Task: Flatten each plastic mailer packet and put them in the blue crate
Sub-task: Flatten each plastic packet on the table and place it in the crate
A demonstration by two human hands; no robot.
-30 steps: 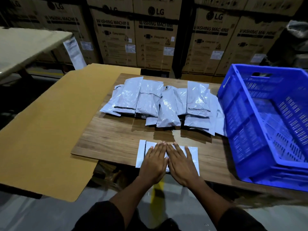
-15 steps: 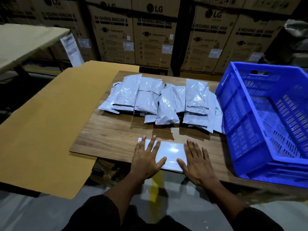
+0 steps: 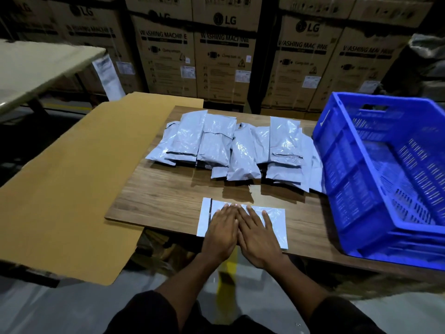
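Left hand: the left hand (image 3: 220, 233) lies flat, fingers straight, pressing the flat white plastic mailer packet (image 3: 277, 221).
Right hand: the right hand (image 3: 258, 236) lies flat beside it, touching, on the same packet.
Packet: at the near edge of the brown wooden board (image 3: 163, 196).
Pile: puffy grey-white mailer packets (image 3: 231, 147) farther back.
Crate: blue slotted plastic crate (image 3: 356, 189) at right.

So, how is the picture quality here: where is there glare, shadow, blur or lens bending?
Head view: dim overall; glare spots shine on the piled mailers and on the flat mailer under the left hand and right hand; the pile casts dark shadows on the wooden board; the blue crate looks smeared at its right edge; the wide lens tilts the background boxes outward.
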